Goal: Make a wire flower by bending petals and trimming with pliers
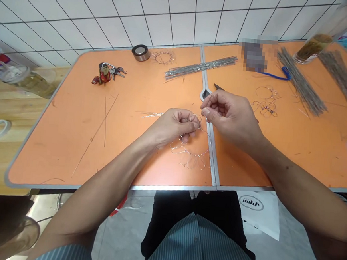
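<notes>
My left hand (178,126) is closed, pinching the upper left part of a thin wire ring (200,153) with petal-like loops round its outer edge. The ring hangs just over the orange table's middle seam. My right hand (230,116) is closed too, thumb and forefinger pressed together at a thin wire (201,119) that rises from the ring beside my left fingertips. Part of the ring is hidden behind my left fingers. A few short straight wires (152,115) lie left of my left hand. A dark-tipped tool (218,87) shows partly behind my right hand.
Bundles of straight wire (200,68) lie at the back, with another bundle (303,82) to the right. Keys (112,72), a tape roll (140,53) and finished-looking wire loops (265,108) rest on the orange table (57,117). A jar (313,48) stands at the back right.
</notes>
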`<action>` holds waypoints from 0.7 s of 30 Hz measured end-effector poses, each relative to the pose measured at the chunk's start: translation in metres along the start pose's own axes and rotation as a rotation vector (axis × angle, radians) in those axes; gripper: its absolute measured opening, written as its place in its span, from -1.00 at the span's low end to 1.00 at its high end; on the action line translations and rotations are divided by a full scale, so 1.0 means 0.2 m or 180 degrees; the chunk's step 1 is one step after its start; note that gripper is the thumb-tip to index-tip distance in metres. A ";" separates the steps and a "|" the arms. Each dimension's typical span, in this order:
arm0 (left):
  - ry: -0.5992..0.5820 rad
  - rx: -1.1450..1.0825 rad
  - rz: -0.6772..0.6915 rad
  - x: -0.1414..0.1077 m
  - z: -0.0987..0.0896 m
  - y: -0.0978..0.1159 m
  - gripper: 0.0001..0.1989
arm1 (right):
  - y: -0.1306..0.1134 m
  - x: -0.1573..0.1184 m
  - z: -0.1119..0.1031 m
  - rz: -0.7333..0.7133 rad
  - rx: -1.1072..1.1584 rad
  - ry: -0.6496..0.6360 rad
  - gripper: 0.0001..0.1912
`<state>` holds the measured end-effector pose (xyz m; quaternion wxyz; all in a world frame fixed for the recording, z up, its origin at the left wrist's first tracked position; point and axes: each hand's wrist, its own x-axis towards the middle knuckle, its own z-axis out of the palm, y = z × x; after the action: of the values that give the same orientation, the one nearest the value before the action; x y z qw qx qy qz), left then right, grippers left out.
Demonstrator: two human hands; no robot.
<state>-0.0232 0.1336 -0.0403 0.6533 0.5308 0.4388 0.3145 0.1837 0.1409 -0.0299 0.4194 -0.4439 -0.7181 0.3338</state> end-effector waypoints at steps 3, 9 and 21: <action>-0.0003 -0.0002 -0.0065 0.00 0.00 0.00 -0.91 | 0.00 0.00 0.00 0.0004 0.0056 -0.0005 -0.88; 0.0083 -0.0115 -0.0074 0.01 0.01 0.00 -0.88 | 0.01 0.00 0.01 0.0124 0.0251 0.0012 -0.88; 0.0065 -0.0224 0.0005 0.01 0.00 -0.02 -0.93 | 0.01 0.01 0.02 0.0157 0.0246 0.0056 -0.88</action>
<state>-0.0227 0.1340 -0.0440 0.6668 0.5045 0.4338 0.3357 0.1813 0.1429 -0.0334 0.4342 -0.4478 -0.6898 0.3676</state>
